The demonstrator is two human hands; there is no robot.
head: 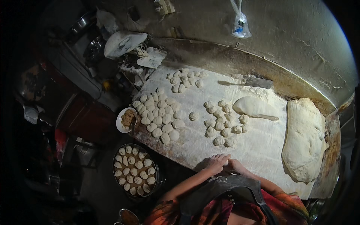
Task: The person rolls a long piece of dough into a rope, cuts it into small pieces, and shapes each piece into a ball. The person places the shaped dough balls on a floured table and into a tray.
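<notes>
My left hand [216, 163] and my right hand [236, 166] meet at the near edge of the floured board [258, 146]. A small piece of dough [226, 162] shows between them, mostly covered by the fingers. Beyond my hands lies a cluster of rough dough pieces [226, 132], with one dough piece [193, 116] apart to its left. Flattened dough rounds [167, 128] crowd the board's left side, and more dough pieces [191, 81] are at the back. A smooth dough lump [253, 107] rests right of the middle; a large dough slab [303, 140] fills the right end.
A metal scraper [258, 82] lies by the raised back board. At the left corner stands a white bowl of filling [128, 119]. Below it, a round steamer tray [114, 166] holds shaped buns. A weighing scale [125, 44] stands at the back left, and a plastic bag [240, 27] hangs on the wall.
</notes>
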